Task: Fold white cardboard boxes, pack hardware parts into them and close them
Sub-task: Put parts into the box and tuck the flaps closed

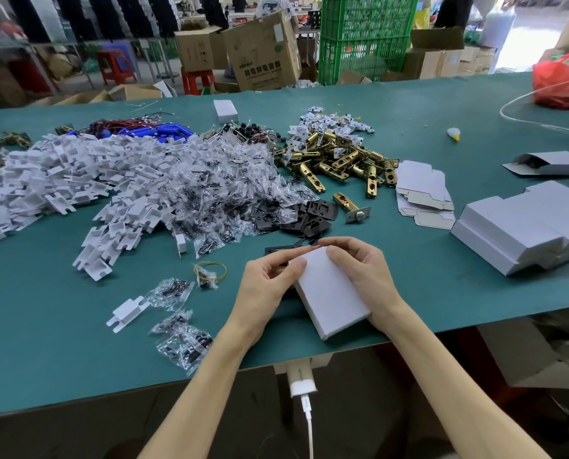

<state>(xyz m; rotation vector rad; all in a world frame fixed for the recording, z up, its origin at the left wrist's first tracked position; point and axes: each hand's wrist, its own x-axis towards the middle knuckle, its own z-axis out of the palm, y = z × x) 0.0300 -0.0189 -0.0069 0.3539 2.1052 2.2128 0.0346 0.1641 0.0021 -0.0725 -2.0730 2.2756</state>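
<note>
Your left hand [269, 279] is pinching the far left corner of the white cardboard box [334, 303], thumb on top and fingers curled toward the end. Your right hand [359, 276] is gripping the far right corner, thumb pressing on the top face and fingers wrapping over the end. The box is lying flat on the desk [442, 293], close to its front edge and angled slightly. By the look of it you are closing the far end flap, though your fingers are hiding whether the tab is already in. The next move is likely to call for steady pressure from both thumbs so the tab is sliding fully home without creasing the top. Just beyond your fingertips the black plates [304, 217] are lying in a loose heap. A single brass latch [351, 205] is resting apart from the pile of brass latches [339, 157] behind it. To your right the flat box blanks [422, 193] are waiting in a stack, and the closed boxes [515, 233] are gathering further right, where this one probably belongs once shut.
</note>
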